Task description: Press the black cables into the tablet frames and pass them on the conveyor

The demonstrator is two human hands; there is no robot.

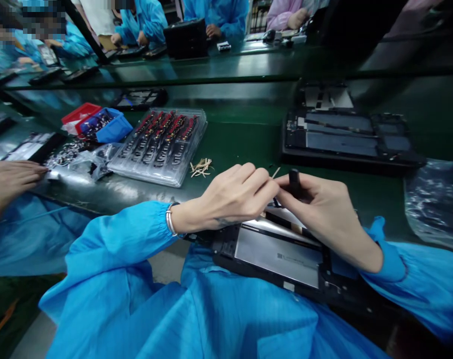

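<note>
My left hand [237, 193] is closed, its fingertips pinched together over an opened tablet [229, 244] with silver battery cells [278, 257]. What it pinches is hidden behind the fingers. My right hand [323, 212] meets it there, thumb and fingers closed around a dark tool with a thick black end [294, 180] pointing up. The tool's kind and tip cannot be made out. A thin pale strip [276, 172] sticks up by the touching fingertips; which hand has it is unclear. The tablet lies tilted at the bench edge, against my blue smock.
Left of my hands lie loose pale strips [201, 168] and a clear plastic tray [162, 144] of small parts. Beyond are a blue bin [116, 127] and a red bin [73, 117]. More opened tablets [346, 142] are stacked at right, near bubble wrap [437, 199]. A co-worker's hands [13, 182] are at left.
</note>
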